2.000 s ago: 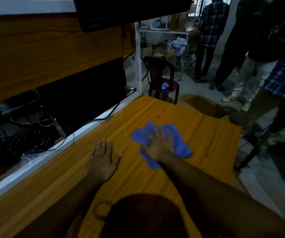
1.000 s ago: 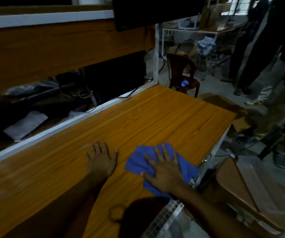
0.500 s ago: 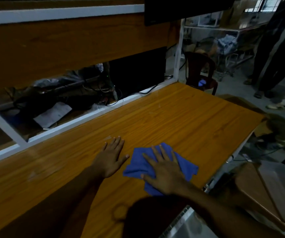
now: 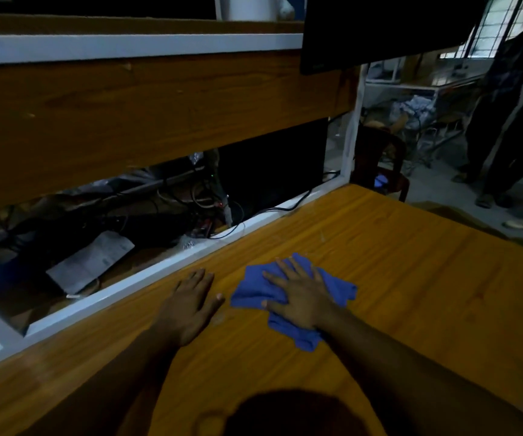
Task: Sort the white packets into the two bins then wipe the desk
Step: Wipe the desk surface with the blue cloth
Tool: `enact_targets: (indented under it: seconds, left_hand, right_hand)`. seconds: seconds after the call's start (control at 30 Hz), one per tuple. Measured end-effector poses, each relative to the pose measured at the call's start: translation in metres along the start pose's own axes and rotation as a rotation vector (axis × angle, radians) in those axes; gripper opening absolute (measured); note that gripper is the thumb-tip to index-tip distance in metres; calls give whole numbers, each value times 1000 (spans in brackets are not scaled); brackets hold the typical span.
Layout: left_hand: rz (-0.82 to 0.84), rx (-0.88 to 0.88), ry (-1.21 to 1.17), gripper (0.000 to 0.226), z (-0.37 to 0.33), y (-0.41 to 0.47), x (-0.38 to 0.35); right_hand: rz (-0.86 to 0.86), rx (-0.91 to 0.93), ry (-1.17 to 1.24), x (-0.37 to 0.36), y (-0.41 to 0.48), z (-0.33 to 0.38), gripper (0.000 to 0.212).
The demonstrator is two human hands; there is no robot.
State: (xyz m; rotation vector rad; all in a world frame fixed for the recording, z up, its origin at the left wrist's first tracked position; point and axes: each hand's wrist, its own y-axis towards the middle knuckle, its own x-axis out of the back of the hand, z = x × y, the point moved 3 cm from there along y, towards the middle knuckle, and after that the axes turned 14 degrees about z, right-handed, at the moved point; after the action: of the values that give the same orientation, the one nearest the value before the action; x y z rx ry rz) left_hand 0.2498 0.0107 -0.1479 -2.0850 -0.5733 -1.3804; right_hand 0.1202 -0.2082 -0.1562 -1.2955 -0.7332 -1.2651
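Note:
A crumpled blue cloth (image 4: 255, 289) lies on the orange wooden desk (image 4: 411, 278), a little right of centre. My right hand (image 4: 299, 294) presses flat on the cloth with its fingers spread. My left hand (image 4: 191, 305) rests flat on the bare wood just left of the cloth, fingers straight, near the desk's white back rail (image 4: 147, 278). No white packets or bins show in this view.
Behind the white rail sits a lower shelf with tangled cables (image 4: 203, 202) and a white paper sheet (image 4: 91, 261). A wooden panel (image 4: 128, 114) and dark monitor (image 4: 380, 26) hang above. A dark chair (image 4: 380, 158) and a standing person (image 4: 505, 121) are at the far right.
My right hand has slid the blue cloth away from the desk's near right edge toward the back rail. My left hand has stayed flat beside it. The view has swung left.

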Motion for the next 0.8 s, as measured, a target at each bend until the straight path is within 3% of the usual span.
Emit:
enact_targets:
  seconds: [0.17, 0.3, 0.4, 0.53, 0.6, 0.63, 0.8]
  left_hand:
    - [-173, 107, 5, 74, 16, 16, 5]
    - [-189, 96, 63, 62, 23, 25, -1]
    - [-169, 91, 69, 65, 25, 26, -2]
    - [-165, 83, 34, 63, 27, 25, 2]
    - [-159, 82, 3, 60, 25, 23, 3]
    - [-159, 82, -6, 57, 24, 21, 4]
    - [-92, 68, 22, 60, 27, -3, -1]
  right_hand:
    - [-145, -453, 142, 35, 72, -67, 73]
    - [-116, -653, 214, 54, 118, -61, 77]
    - [-120, -504, 144, 48, 134, -18, 79]
    - [-61, 30, 5, 21, 98, 64, 71]
    - [4, 201, -20, 16, 71, 62, 69]
    - [12, 197, -35, 18, 68, 47, 67]
    - [-82, -427, 96, 31, 93, 1, 69]
